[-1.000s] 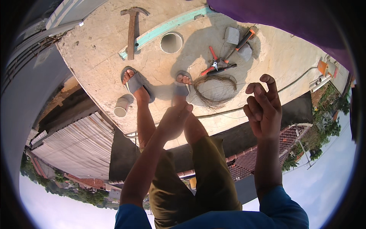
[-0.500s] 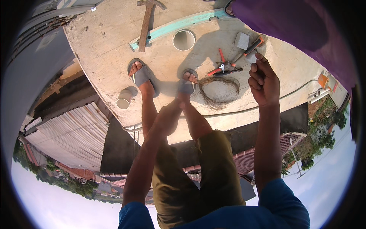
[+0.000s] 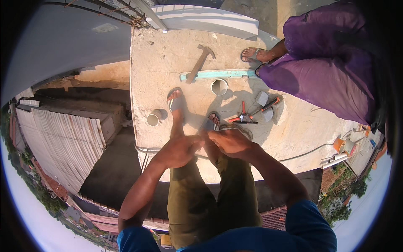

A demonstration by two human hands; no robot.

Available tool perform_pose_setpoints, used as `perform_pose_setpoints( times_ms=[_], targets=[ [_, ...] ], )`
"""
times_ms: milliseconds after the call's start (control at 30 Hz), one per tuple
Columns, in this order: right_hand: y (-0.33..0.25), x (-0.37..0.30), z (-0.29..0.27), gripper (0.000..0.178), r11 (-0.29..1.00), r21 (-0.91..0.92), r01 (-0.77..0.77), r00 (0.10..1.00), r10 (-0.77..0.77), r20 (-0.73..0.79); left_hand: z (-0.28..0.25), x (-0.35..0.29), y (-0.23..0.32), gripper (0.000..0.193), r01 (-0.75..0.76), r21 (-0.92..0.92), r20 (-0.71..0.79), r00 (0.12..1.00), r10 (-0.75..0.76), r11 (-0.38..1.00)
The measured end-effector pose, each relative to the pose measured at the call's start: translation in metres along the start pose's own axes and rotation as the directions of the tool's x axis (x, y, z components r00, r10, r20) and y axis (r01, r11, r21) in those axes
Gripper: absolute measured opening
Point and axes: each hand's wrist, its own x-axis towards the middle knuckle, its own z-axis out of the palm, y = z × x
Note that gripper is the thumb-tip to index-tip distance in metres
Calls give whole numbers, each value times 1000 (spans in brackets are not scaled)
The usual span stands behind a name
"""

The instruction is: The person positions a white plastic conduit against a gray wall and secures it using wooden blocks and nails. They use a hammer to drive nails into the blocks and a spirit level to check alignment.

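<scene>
Both hands, left hand (image 3: 178,149) and right hand (image 3: 228,142), fingers curled together over the wire coil (image 3: 239,129); contents unclear; wire likely light, springy, best gripped across bundled loops.

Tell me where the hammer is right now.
The hammer lies on the concrete slab in the upper middle of the head view, its handle end resting across the long teal strip, up-left of the round pipe opening.
</scene>
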Motion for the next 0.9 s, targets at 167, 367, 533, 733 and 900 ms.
perform_pose_setpoints(
  times_ms=[167,367,533,733,900],
  targets=[
    [-85,-66,-49,26,974,-10,225,972,-224,72,-33,-106,44,35,-58,37,10,998,58,998],
    [-185,-158,-107,29,956,-230,181,978,-149,149,-7,-203,104,43,-269,206,-52,957,285,941],
    [-220,-194,-165,33,968,-143,209,972,-189,140,-38,-268,168,45,-87,421,-211,959,190,903],
    [-294,-199,-186,34,951,-61,304,952,-302,41,-42,-284,256,42,-39,593,-243,944,225,804],
    [-335,-175,-142,35,888,-169,428,778,-458,-430,-62,-285,344,35,-24,780,-248,905,345,625]
  ],
)
